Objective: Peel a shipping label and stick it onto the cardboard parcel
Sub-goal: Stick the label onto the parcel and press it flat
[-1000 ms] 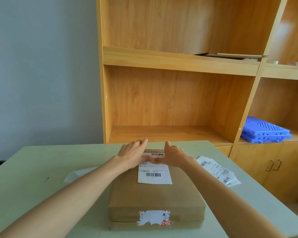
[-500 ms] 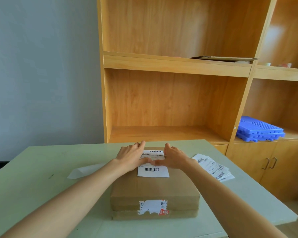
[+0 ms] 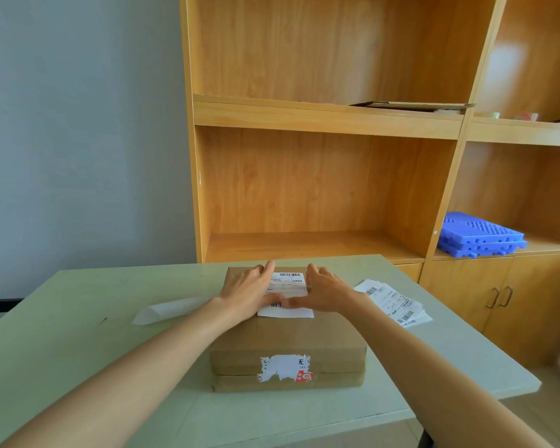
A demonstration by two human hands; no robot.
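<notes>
A flat brown cardboard parcel [image 3: 288, 337] lies in the middle of the pale green table [image 3: 62, 344]. A white shipping label [image 3: 288, 286] with barcodes lies flat on the far half of its top. My left hand [image 3: 249, 289] rests palm down on the label's left side, my right hand [image 3: 330, 291] on its right side. Both thumbs meet over the label's lower part. Fingers are stretched out flat and hold nothing. A torn white and red sticker [image 3: 286, 367] shows on the parcel's near side.
A peeled translucent backing sheet [image 3: 172, 309] lies left of the parcel. A stack of labels [image 3: 395, 300] lies to the right. Behind the table stands a wooden shelf unit [image 3: 320, 176] with blue plastic trays [image 3: 480, 235] and cupboard doors [image 3: 498, 295].
Both hands have slid toward me along the label, thumbs now over its lower part; more of the label's top barcode shows. The camera shifted slightly.
</notes>
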